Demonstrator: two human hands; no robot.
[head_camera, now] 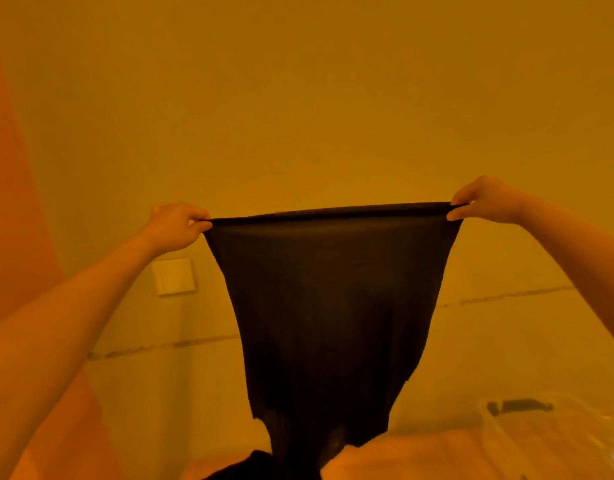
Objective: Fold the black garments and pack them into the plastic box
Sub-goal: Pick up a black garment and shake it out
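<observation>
Hanging between both raised hands, the black garment [328,306] is stretched taut along its top hem and narrows as it falls toward a dark heap [250,467] below, where its lower end is lost from view. The left hand [175,225] pinches one corner of the hem between thumb and curled fingers; the right hand [482,199] pinches the opposite corner the same way. The two hands are well apart, at about the same height.

Assessment of the material: thin, soft and light. It drapes without any stiffness, and light appears to pass through near the ragged lower edge, suggesting a sheer, stretchy knit, possibly tights; the exact type cannot be confirmed. Such fabric will likely slip and spring back, so folds will need pressing flat.

Recommended hold: the thicker top band, as now, since the body may snag.

The clear plastic box [499,434] stands below and beyond the right hand, with a dark item [520,405] at its far edge.
</observation>
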